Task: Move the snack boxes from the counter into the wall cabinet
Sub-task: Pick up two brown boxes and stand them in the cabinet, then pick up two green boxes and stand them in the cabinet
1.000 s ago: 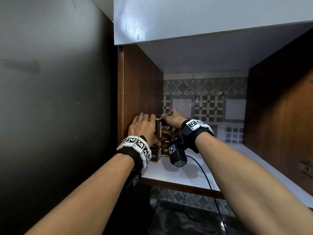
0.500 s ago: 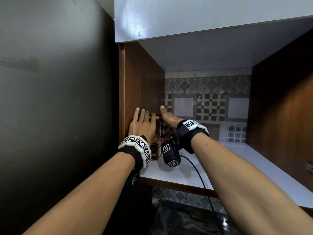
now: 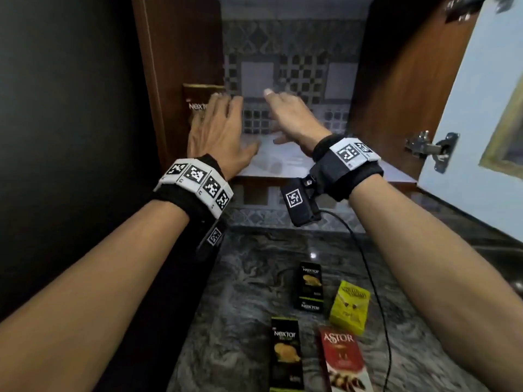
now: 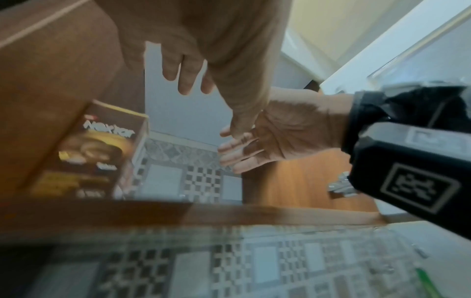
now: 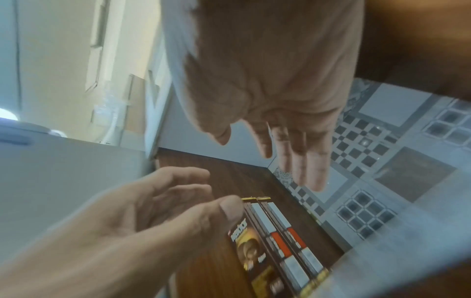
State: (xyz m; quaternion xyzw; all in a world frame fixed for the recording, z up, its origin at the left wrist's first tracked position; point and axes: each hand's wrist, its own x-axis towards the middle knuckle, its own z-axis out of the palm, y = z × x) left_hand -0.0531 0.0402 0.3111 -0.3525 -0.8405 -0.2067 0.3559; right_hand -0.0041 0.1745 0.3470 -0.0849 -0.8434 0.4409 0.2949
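Two brown Nextar boxes [image 5: 275,242] stand side by side against the left wall of the wall cabinet, seen partly in the head view as brown Nextar boxes [image 3: 198,101]. My left hand [image 3: 220,125] hovers just in front of them with loose fingers, holding nothing. Spread and empty, my right hand [image 3: 285,114] hangs over the white shelf [image 3: 285,165]. On the dark counter [image 3: 240,292] lie a black Nextar box [image 3: 310,288], a yellow box [image 3: 351,306], a second black Nextar box [image 3: 285,355] and a red Astor box [image 3: 343,360].
The cabinet door [image 3: 486,123] stands open at the right with its hinge [image 3: 430,148] sticking out. A dark tall surface [image 3: 70,108] fills the left. A black cable [image 3: 376,292] runs from my right wrist across the counter.
Both hands have let go of the brown boxes and drawn back toward the shelf's front. The head view has dropped, bringing the counter and its boxes into sight.
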